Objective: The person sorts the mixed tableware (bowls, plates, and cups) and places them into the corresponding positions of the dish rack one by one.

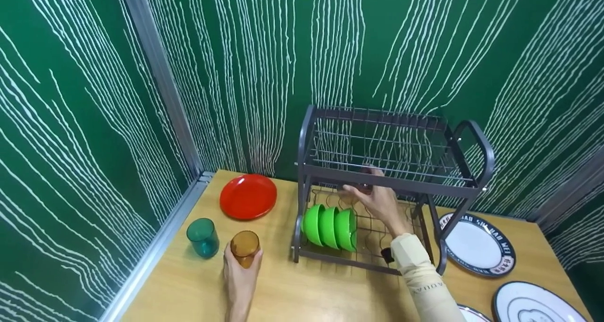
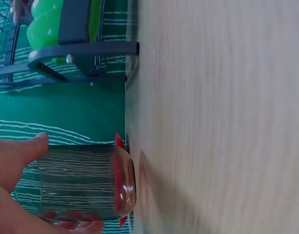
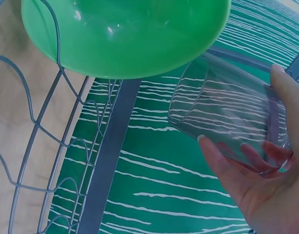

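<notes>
My left hand (image 1: 241,277) grips an amber glass (image 1: 245,247) upright, low over the table. Seen from the left wrist, the base of that glass (image 2: 81,180) is close to the tabletop. My right hand (image 1: 380,201) reaches into the lower tier of a dark metal dish rack (image 1: 396,182). Between its thumb and fingers it holds a see-through glass (image 3: 232,112), tilted, beside a green bowl (image 3: 130,44). Several wires of the lower tier show below the glass. Three green bowls (image 1: 329,227) stand on edge in a row at that tier's left end.
A teal glass (image 1: 203,239) stands left of the amber one. Behind them lies a red plate (image 1: 248,197). Right of the rack are a dark-rimmed white plate (image 1: 476,244) and another patterned plate (image 1: 535,305). Green walls with white lines (image 1: 264,76) surround the table.
</notes>
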Available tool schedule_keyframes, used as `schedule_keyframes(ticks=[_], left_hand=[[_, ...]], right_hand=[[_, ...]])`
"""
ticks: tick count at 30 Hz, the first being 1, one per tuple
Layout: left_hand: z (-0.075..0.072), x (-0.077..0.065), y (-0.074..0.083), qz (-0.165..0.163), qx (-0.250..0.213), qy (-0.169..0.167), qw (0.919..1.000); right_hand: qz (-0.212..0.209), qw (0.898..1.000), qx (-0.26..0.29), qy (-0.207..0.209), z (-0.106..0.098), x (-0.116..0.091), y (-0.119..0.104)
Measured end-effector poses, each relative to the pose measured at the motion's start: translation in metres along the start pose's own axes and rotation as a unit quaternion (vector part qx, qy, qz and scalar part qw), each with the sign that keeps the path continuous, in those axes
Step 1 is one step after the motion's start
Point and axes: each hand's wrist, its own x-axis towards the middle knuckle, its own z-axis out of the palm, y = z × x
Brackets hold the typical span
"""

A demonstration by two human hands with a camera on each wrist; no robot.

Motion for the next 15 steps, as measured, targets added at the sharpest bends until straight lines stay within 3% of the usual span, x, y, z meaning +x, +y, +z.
schedule_keyframes(ticks=[5,15], left_hand=[[-0.001,-0.011,0.006,0.005,0.002,-0.003,1.0000],[-0.008,-0.038,0.017,0.020,-0.039,-0.026,0.9987]], right_hand=[[0.004,0.999,-0.022,-0.023,0.011,0.011,0.002],[0.078,0.986,-0.065,-0.131,0.027,0.022,0.007]])
